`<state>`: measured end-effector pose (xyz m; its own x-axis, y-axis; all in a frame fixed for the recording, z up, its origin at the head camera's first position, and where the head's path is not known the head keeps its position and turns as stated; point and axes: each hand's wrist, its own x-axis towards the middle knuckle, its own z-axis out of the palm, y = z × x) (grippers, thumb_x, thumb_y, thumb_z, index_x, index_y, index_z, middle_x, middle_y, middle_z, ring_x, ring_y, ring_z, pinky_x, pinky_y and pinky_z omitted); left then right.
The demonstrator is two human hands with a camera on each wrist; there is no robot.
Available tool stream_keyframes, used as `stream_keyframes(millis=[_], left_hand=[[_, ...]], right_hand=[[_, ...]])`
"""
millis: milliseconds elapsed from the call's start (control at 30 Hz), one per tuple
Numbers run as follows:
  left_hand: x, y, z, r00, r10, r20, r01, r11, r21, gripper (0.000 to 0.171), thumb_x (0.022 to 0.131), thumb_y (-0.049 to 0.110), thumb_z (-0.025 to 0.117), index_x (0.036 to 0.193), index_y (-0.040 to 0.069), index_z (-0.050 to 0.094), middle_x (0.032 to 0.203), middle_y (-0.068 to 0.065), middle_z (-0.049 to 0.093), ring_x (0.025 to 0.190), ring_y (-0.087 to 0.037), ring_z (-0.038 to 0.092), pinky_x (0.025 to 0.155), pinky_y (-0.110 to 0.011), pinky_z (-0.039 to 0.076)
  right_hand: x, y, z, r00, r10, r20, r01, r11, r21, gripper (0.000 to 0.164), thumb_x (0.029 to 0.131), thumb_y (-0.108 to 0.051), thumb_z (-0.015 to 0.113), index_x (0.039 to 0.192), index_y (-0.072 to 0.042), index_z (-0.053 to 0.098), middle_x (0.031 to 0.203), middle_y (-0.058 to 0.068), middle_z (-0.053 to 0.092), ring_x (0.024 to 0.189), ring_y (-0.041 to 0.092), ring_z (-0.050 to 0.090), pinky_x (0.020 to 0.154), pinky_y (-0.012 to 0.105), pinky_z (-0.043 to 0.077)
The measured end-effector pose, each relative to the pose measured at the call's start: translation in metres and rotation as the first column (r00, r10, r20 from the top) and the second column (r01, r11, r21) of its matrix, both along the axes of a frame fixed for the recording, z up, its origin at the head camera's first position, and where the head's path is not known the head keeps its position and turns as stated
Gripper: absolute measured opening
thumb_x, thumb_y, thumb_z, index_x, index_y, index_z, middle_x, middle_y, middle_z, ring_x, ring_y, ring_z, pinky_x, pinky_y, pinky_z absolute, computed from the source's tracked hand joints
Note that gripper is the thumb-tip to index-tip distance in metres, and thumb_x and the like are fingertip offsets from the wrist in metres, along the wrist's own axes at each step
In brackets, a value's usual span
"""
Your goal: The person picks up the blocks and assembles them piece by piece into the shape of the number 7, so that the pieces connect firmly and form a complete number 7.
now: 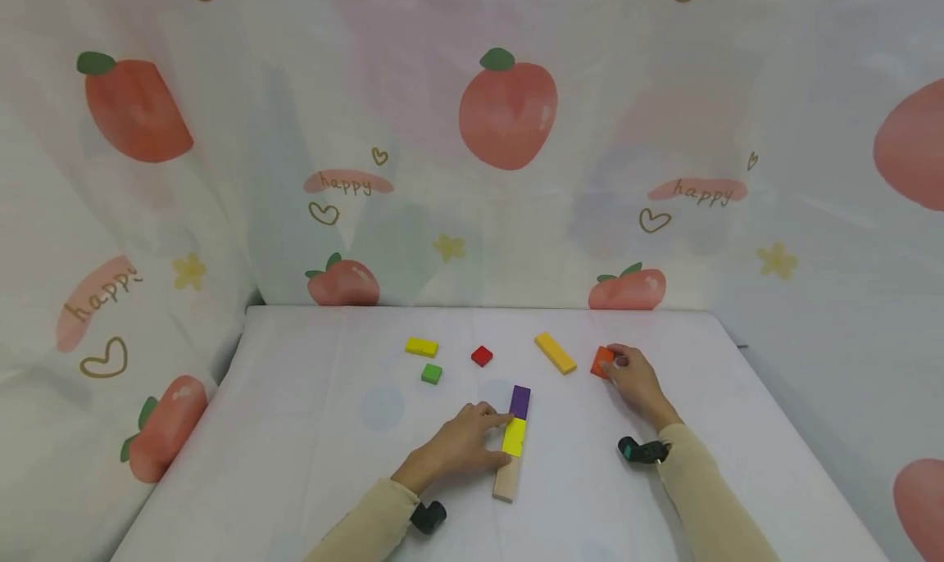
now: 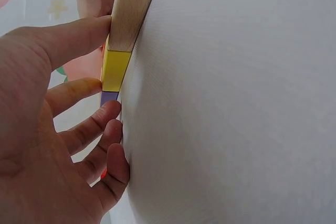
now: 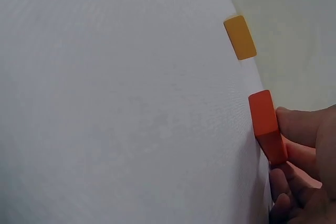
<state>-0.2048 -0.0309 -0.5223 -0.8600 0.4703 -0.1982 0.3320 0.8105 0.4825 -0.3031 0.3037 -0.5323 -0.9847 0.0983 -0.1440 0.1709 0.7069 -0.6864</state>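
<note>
A purple block (image 1: 520, 401), a yellow block (image 1: 515, 437) and a plain wooden block (image 1: 506, 482) lie end to end in one row on the table. My left hand (image 1: 460, 447) is beside this row, its thumb at the wooden block and its index fingertip where yellow meets purple. In the left wrist view the remaining fingers are loosely bent and touch the tabletop. Farther back on the right, my right hand (image 1: 638, 383) pinches an orange block (image 3: 263, 115) between thumb and fingers. That block is at the table surface.
Left of the orange block lies a long amber-yellow block (image 1: 555, 353). A red block (image 1: 482, 355), a green block (image 1: 431, 373) and another yellow block (image 1: 421, 346) are spread toward the back. The white table (image 1: 295, 431) meets a printed curtain (image 1: 413, 95) behind it.
</note>
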Motion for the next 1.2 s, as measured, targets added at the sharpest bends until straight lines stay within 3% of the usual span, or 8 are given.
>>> stream_keyframes(millis=[500,733,1000,1200], left_hand=[[-0.001,-0.001,0.0,1.0,-0.003,-0.011,0.004,1.0,0.007,0.066,0.083,0.047,0.075,0.143,0.039,0.05,0.133,0.002,0.055,0.116,-0.017,0.05,0.095,-0.04,0.053],[-0.001,0.0,0.0,1.0,0.003,0.004,-0.003,1.0,0.018,0.066,0.083,0.047,0.075,0.142,0.039,0.05,0.134,0.002,0.055,0.116,-0.017,0.05,0.096,-0.04,0.052],[0.001,0.001,0.002,0.999,0.021,0.023,-0.022,1.0,0.018,0.065,0.082,0.047,0.076,0.142,0.041,0.05,0.134,0.002,0.054,0.117,-0.017,0.051,0.097,-0.041,0.052],[0.0,0.001,0.0,1.0,0.02,0.002,-0.02,1.0,0.007,0.066,0.081,0.048,0.076,0.141,0.041,0.05,0.133,0.003,0.055,0.115,-0.016,0.051,0.095,-0.039,0.053]], right_hand=[[-0.002,0.002,-0.002,0.999,0.016,-0.031,-0.016,1.0,0.01,0.055,0.098,-0.027,0.056,0.144,0.0,0.041,0.139,0.029,0.044,0.129,0.044,0.042,0.109,0.06,0.035],[-0.002,0.001,0.005,0.997,-0.006,-0.078,0.004,1.0,-0.025,0.056,0.098,-0.029,0.057,0.145,-0.002,0.042,0.144,0.028,0.04,0.13,0.044,0.041,0.105,0.059,0.04],[0.004,-0.018,0.021,0.99,-0.006,-0.139,-0.006,0.996,-0.091,0.052,0.098,-0.032,0.06,0.14,-0.006,0.048,0.145,0.024,0.041,0.13,0.041,0.042,0.107,0.056,0.042],[0.005,-0.036,0.023,0.986,-0.001,-0.167,-0.02,0.992,-0.128,0.05,0.097,-0.031,0.062,0.138,-0.006,0.05,0.141,0.023,0.047,0.129,0.04,0.048,0.102,0.051,0.049]])
